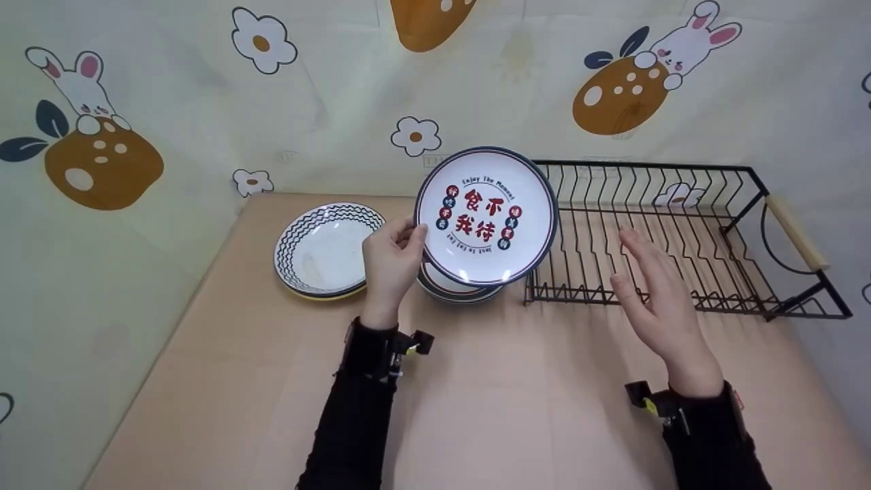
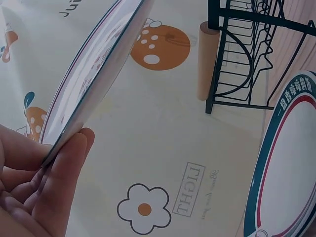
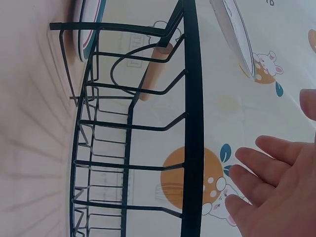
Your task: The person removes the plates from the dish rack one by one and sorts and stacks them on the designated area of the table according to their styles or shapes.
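My left hand (image 1: pixel 395 265) pinches the left edge of a round white plate (image 1: pixel 486 211) with a dark blue rim and red lettering. The plate is raised and tilted so its face shows in the head view; in the left wrist view the same plate (image 2: pixel 94 74) appears nearly edge-on between thumb and fingers. Partly hidden beneath it, another dish (image 1: pixel 463 289) with a dark and red rim sits on the table. My right hand (image 1: pixel 660 306) hovers over the front of a black wire dish rack (image 1: pixel 633 211), fingers extended, holding nothing.
At the left stands a white dish (image 1: pixel 330 252) with a black wavy-line rim. The rack has a wooden handle (image 1: pixel 796 231) on its right end. Behind the table (image 1: pixel 476 395) hangs a patterned sheet (image 1: pixel 340 102) with rabbits and flowers.
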Demonstrator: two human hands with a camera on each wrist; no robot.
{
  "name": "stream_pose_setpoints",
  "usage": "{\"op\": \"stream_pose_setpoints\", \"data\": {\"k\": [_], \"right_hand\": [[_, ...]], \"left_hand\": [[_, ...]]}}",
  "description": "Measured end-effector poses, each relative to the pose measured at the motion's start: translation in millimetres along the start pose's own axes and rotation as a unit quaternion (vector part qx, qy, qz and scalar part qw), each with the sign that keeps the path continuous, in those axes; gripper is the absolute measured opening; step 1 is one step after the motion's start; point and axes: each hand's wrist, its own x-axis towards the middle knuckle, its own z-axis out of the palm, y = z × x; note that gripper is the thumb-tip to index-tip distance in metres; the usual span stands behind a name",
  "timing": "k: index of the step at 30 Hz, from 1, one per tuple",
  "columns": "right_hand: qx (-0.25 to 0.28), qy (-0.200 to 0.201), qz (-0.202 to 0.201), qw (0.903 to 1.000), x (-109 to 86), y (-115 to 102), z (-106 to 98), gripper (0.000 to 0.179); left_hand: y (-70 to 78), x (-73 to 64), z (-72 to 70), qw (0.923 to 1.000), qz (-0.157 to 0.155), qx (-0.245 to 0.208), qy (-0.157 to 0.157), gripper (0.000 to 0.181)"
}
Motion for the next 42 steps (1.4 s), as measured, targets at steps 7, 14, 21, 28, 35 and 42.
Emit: {"op": "stream_pose_setpoints", "data": {"k": [7,14,21,28,35,42], "right_hand": [[-0.022,-0.008,-0.005,0.9997,1.0,5,-3,0.057],[-0.037,-0.014,-0.005,0.9992,0.6,8,-5,0.058],[-0.051,-0.023,0.003,0.9984,-0.1,13,-5,0.062],[-0.057,-0.034,0.020,0.9976,-1.4,17,-4,0.063],[-0.064,-0.042,0.038,0.9963,-2.4,18,-5,0.063],[-0.076,-0.046,0.039,0.9953,-2.1,21,-6,0.064]], "left_hand": [[-6.8,4.9,-5.0,0.9999,-0.012,0.008,0.005,0.015],[-13.4,9.1,-10.1,0.9989,-0.046,0.012,0.003,0.017],[-18.3,12.2,-12.6,0.9964,-0.084,0.016,-0.005,0.017],[-28.1,14.8,-12.8,0.9951,-0.090,0.040,-0.003,0.015],[-37.0,16.3,-12.1,0.9942,-0.092,0.056,-0.008,0.014],[-43.0,16.7,-11.0,0.9895,-0.123,0.072,-0.025,0.011]]}}
